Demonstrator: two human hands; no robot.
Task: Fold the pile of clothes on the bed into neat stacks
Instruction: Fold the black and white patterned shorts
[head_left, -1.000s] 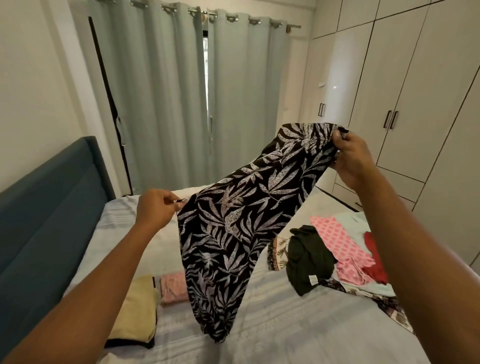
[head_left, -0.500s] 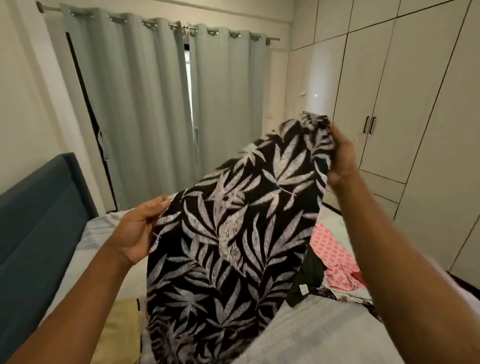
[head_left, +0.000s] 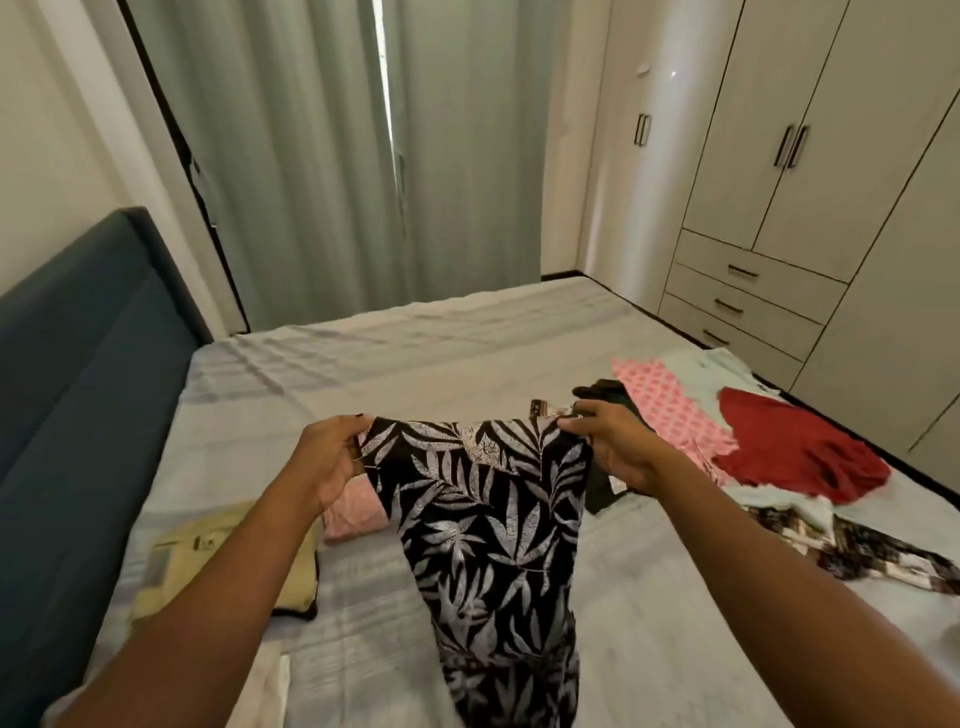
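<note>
Leaf-print garment (head_left: 488, 519) over grey bed (head_left: 441, 364), blue headboard (head_left: 88, 364), curtains (head_left: 311, 156), wardrobe (head_left: 831, 156)

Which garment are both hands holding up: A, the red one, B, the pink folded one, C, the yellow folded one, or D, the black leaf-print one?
D: the left hand and right hand each grip a top corner of the black leaf-print garment, hanging above the bed.

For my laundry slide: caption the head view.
Left hand and right hand pinch a black leaf-print garment by its top corners over the grey-sheeted bed, unfolded clothes at right.
</note>
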